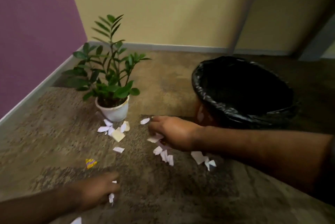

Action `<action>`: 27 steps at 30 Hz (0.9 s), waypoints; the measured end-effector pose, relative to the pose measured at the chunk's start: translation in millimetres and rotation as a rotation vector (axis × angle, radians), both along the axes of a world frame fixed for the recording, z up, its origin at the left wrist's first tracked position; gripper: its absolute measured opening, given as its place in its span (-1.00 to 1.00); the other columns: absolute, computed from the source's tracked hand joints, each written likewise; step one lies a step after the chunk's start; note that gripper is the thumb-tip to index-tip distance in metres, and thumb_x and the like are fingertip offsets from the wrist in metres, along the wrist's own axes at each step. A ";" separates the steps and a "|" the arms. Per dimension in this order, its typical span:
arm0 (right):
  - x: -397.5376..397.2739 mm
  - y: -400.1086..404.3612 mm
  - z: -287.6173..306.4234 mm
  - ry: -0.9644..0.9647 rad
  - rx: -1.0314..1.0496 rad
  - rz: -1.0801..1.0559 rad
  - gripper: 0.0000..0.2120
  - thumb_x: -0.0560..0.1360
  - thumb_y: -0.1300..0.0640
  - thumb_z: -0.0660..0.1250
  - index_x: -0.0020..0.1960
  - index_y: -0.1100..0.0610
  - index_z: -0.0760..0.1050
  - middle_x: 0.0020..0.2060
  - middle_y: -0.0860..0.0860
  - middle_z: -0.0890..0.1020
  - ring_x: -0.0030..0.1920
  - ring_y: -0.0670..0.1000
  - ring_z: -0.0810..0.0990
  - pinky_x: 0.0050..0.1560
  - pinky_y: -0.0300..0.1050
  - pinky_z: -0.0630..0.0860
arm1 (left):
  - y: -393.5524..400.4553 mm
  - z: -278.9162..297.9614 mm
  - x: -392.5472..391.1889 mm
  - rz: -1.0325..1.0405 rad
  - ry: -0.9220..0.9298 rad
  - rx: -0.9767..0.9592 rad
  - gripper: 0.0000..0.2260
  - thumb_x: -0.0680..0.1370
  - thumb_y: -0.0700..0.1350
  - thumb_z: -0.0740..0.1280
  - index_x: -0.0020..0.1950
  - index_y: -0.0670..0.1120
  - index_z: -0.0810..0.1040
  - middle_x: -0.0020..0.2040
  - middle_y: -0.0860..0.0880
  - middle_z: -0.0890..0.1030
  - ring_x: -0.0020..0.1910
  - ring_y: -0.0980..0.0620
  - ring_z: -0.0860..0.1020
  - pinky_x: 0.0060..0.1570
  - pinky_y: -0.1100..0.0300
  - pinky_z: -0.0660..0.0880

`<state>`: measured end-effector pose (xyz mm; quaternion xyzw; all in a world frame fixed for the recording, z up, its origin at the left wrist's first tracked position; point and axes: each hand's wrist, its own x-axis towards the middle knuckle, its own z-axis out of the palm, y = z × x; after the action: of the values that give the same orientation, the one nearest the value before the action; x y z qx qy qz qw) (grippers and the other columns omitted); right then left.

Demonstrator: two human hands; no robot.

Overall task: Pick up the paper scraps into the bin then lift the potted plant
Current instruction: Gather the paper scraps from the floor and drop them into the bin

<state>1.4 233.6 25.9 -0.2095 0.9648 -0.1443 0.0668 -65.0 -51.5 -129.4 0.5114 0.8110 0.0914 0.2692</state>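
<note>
Head view, looking down at a carpeted corner. Fingers of the right hand (172, 131) are curled down onto the carpet (54, 142) and pinch a white scrap (154, 137); the fingertips themselves are hidden beneath the knuckles. Fingers of the left hand (97, 187), blurred, are curled around small white scraps (111, 197) that show at its edge; the grip cannot be made out exactly. Loose paper scraps (116, 130) lie in a cluster just in front of the potted plant (108, 71), whose white pot (114, 110) stands near the purple wall (32, 33). Further scraps (165, 155) lie under and beside the right wrist, partly covered by the forearm. A yellow-and-purple wrapper (90, 163) lies apart, nearer the left hand. The bin (243, 93), lined with a black bag, stands behind the right forearm; its interior is too dark to read, and its base is hidden.
</note>
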 end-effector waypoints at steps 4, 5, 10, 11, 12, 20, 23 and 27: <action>6.0 27.8 59.3 0.111 -0.032 -0.114 -0.69 0.43 0.33 0.33 0.12 0.09 0.46 0.07 0.03 0.48 0.00 0.03 0.50 -0.04 -0.06 0.52 | 45.5 57.1 -10.1 0.033 0.071 0.278 -0.87 0.55 -0.14 0.28 -0.07 0.07 0.57 -0.03 0.12 0.49 0.01 0.21 0.48 0.06 0.26 0.43; 9.0 37.7 73.8 0.146 -0.053 -0.158 -0.72 0.43 0.31 0.35 0.10 0.09 0.47 0.05 0.02 0.49 0.00 0.00 0.50 -0.05 -0.12 0.51 | 60.8 71.7 -9.3 0.101 0.073 0.371 -0.84 0.53 -0.17 0.32 -0.07 0.11 0.56 -0.03 0.14 0.50 0.01 0.21 0.49 0.05 0.24 0.44; 30.1 95.0 123.8 0.331 -0.156 -0.434 -0.75 0.30 0.32 0.48 -0.08 0.12 0.56 -0.14 -0.04 0.55 -0.09 0.01 0.54 -0.16 -0.16 0.41 | 150.6 149.7 -0.6 0.297 0.066 0.793 -0.82 0.48 -0.23 0.43 -0.15 0.07 0.56 -0.15 0.11 0.59 -0.08 0.17 0.56 -0.07 0.18 0.49; 34.1 107.9 128.4 0.360 -0.166 -0.492 -0.74 0.28 0.33 0.48 -0.08 0.12 0.57 -0.15 -0.04 0.56 -0.08 0.01 0.55 -0.14 -0.15 0.43 | 167.6 167.0 2.8 0.307 0.019 0.855 -0.82 0.49 -0.22 0.43 -0.15 0.08 0.56 -0.17 0.09 0.59 -0.13 0.17 0.57 -0.12 0.23 0.48; 37.2 121.0 131.1 0.385 -0.181 -0.551 -0.73 0.27 0.35 0.47 -0.08 0.11 0.58 -0.15 -0.04 0.57 -0.07 0.01 0.56 -0.13 -0.14 0.44 | 183.9 183.1 6.7 0.318 -0.025 0.904 -0.83 0.50 -0.20 0.42 -0.14 0.08 0.56 -0.18 0.08 0.60 -0.16 0.17 0.58 -0.17 0.27 0.48; 48.7 201.2 105.4 0.361 -0.294 -0.884 -0.72 0.39 0.41 0.42 0.00 0.10 0.59 -0.09 0.02 0.63 -0.08 0.05 0.64 -0.13 -0.15 0.57 | 314.5 241.6 35.0 0.635 -0.341 1.018 -0.93 0.53 -0.09 0.38 -0.04 -0.06 0.54 -0.12 0.01 0.62 -0.12 0.01 0.58 -0.18 0.19 0.48; 47.9 206.6 92.6 0.236 -0.375 -0.870 -0.66 0.44 0.39 0.39 0.12 0.05 0.55 -0.10 0.08 0.64 -0.20 0.13 0.68 -0.25 -0.12 0.60 | 346.3 244.0 34.3 0.700 -0.449 0.843 -0.74 0.51 0.00 0.39 0.17 -0.01 0.50 0.13 -0.04 0.60 0.06 -0.07 0.58 0.09 0.03 0.56; 43.5 210.8 90.3 0.045 -0.241 -0.826 -0.33 0.33 0.41 0.46 0.39 0.08 0.42 0.18 0.00 0.57 0.11 -0.01 0.56 0.01 -0.12 0.53 | 351.5 244.3 33.8 0.575 -0.601 0.659 -0.26 0.46 0.06 0.44 0.53 0.14 0.10 0.45 0.00 0.38 0.30 -0.05 0.47 0.19 0.10 0.49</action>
<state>44.9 444.5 116.2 0.1849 0.9451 -0.2660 -0.0426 -31.2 300.0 114.9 0.2770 0.7340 0.5539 0.2787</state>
